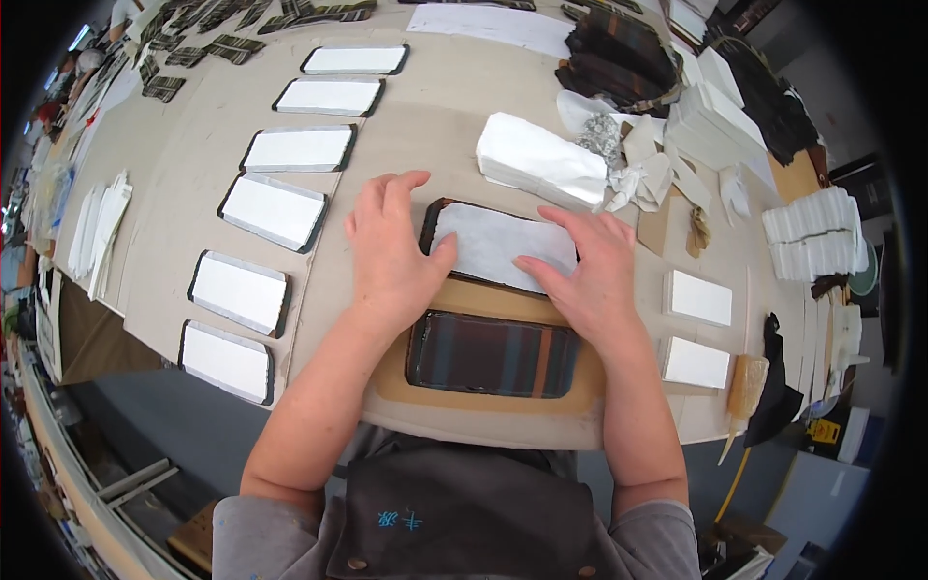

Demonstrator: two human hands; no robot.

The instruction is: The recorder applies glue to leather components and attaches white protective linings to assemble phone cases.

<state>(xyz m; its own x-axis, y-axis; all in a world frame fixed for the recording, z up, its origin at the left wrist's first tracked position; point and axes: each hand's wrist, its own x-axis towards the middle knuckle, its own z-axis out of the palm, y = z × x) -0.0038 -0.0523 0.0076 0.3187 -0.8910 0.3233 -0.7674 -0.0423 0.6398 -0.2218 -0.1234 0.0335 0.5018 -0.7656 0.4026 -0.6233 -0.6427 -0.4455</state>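
In front of me a dark-edged rectangular panel (pixel 431 220) lies with a white sheet (pixel 491 240) on its upper face. My left hand (pixel 391 246) is at its left end, fingers spread and raised, the thumb by the sheet's edge. At the right end is my right hand (pixel 594 266), with thumb and fingers apart over the sheet's corner area. Neither hand grips anything that I can see. Closer to me, a dark plaid fabric piece (pixel 493 354) with an orange stripe lies flat on a brown board (pixel 440 404).
Several white-faced panels (pixel 259 211) with dark edges form a column on the left. A stack of white sheets (pixel 541 159) stands beyond my hands. Small white cards (pixel 698 298) and an amber glue bottle (pixel 748 391) lie right. Dark plaid fabric (pixel 623 58) is piled far right.
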